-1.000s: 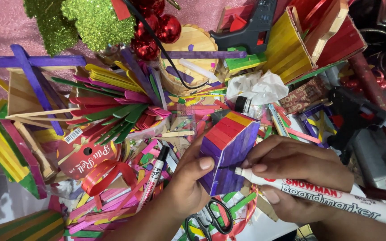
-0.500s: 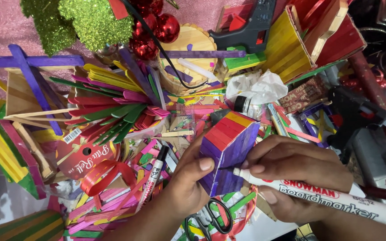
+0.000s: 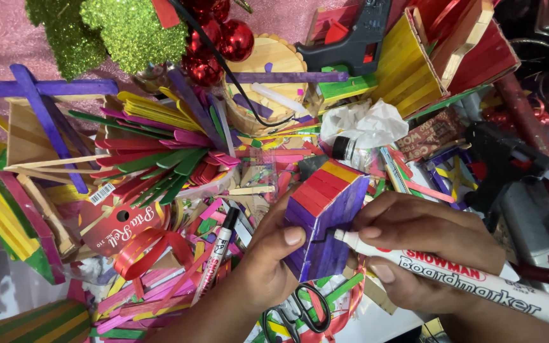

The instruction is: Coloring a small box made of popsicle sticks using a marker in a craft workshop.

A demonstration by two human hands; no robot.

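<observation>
— Far left: loose craft sticks (image 3: 154, 136) fanned out in pink, green and yellow, a red ribbon (image 3: 144, 251) curled below them.

— Next over?

— A spare marker (image 3: 217, 254) lying flat among the sticks. Then the left hand (image 3: 268, 267), closed round a small stick box (image 3: 325, 216), thumb pressed on its purple face.

— And the box itself?

— Near the middle, raised above the clutter, tilted, with red and yellow strips on top and purple sides. Probably light and hollow, stiff along each stick but likely weak at the glued seams. Best gripped across two opposite walls, near the corners, without squeezing the flat panels.

— Scissors anywhere?

— Black-handled scissors (image 3: 293, 317) just below the box, partly hidden by the wrist.

— Further right?

— The right hand (image 3: 427, 251), wrapped round a white marker (image 3: 452, 279), tip touching the purple side. Beyond it, a black glue gun (image 3: 497, 162) resting among scraps.
</observation>
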